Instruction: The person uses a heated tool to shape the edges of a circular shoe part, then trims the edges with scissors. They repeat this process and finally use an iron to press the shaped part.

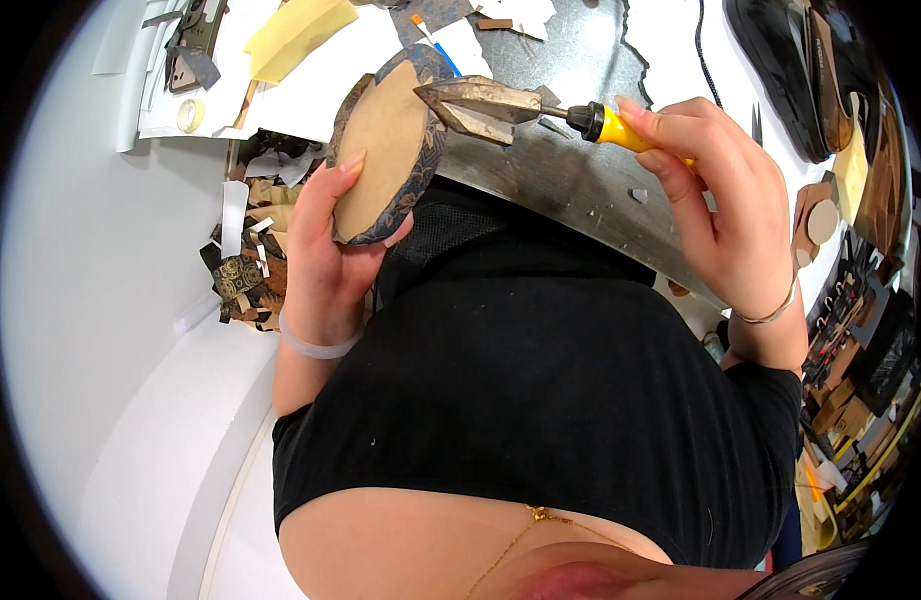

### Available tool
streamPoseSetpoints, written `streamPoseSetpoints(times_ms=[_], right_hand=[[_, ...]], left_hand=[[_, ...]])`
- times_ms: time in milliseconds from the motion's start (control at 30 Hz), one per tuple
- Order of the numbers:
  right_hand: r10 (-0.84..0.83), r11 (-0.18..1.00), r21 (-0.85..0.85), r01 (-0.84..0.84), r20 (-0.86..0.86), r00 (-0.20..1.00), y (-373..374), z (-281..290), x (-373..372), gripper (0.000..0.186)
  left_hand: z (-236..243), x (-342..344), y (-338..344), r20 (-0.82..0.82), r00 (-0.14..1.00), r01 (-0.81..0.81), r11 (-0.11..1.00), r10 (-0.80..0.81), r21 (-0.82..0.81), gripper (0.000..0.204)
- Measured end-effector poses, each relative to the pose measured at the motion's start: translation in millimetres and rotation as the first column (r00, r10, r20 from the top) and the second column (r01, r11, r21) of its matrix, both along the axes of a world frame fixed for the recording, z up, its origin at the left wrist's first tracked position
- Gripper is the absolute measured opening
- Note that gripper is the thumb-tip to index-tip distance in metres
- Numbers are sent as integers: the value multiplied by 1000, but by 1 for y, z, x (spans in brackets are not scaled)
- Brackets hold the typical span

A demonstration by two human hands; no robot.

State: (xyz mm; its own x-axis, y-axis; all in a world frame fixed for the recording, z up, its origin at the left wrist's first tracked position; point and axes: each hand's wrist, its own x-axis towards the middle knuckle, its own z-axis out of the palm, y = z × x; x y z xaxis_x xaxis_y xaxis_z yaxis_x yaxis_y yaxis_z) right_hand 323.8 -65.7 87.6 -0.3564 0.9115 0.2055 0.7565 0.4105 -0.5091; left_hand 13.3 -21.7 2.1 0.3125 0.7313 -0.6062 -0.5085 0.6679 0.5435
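Observation:
My left hand point(326, 215) grips an oval piece point(381, 160) with a flat tan face and dark, gold-patterned fabric folded round its rim. The thumb lies on the tan face, and the other fingers go behind it. In my right hand point(731, 190) is a pointed, trowel-like metal tool point(481, 105), held by its yellow and black handle between thumb and fingers. Its tip overlaps the fabric rim at the oval's upper right; whether it touches I cannot tell.
Below the tool stretches a grey metal work surface point(591, 190) with small scraps. A blue-handled brush point(436, 45), yellow sheet point(296, 40) and tape roll point(191, 115) lie at the far left. Scraps fill a bin point(246, 285) beside my left arm. A black shoe-like object point(776, 80) stands far right.

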Motion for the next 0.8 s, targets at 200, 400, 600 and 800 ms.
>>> streamPoseSetpoints(times_ms=[200,400,600,800], right_hand=[[5,1000,-1,-4,95,995,1,4,-1,33],[54,998,6,-57,230,972,7,8,-3,30],[69,994,62,-91,291,954,13,-4,-10,31],[-52,995,87,42,117,992,19,-18,-6,29]], left_hand=[[18,17,-2,-148,989,-10,997,22,81,33],[16,13,-5,-287,958,83,956,1,280,47],[2,14,-8,-434,901,169,903,21,396,46],[3,18,3,-261,965,58,970,6,238,40]])
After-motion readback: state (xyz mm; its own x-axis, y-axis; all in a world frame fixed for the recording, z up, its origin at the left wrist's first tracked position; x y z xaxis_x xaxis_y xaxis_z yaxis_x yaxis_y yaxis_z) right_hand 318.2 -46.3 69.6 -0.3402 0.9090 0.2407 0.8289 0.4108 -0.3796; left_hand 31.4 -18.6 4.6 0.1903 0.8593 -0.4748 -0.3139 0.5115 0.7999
